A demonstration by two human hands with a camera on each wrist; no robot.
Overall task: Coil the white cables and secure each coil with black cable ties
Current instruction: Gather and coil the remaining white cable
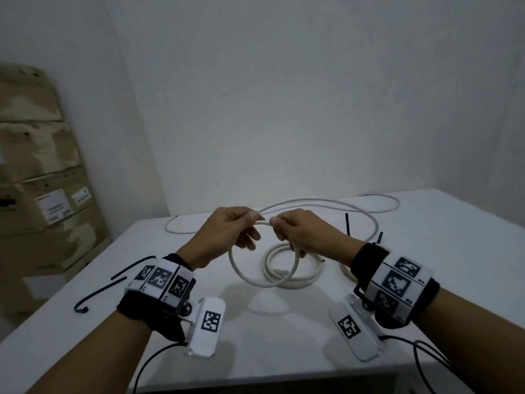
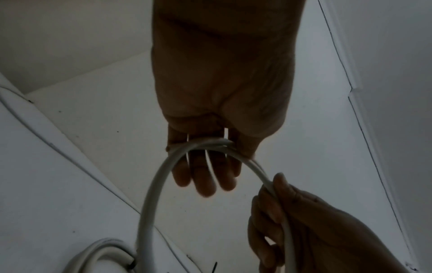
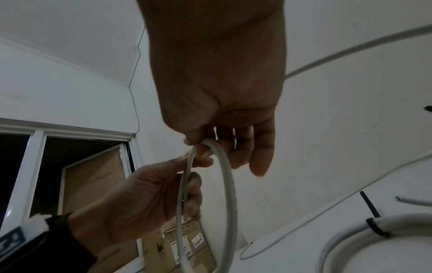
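Above the white table, both hands hold one white cable bent into a hanging loop. My left hand pinches the top of the loop between thumb and forefinger, its other fingers loose. Close beside it, my right hand grips the same cable, fingers curled round it. The cable's free length trails across the far side of the table. Under the loop lies a coiled white cable. In the right wrist view a coil carries a black tie. Loose black cable ties lie at the left.
Stacked cardboard boxes stand left of the table against the wall. Another coil sits behind my right wrist, with black tie ends sticking up. White walls close off the table's far side.
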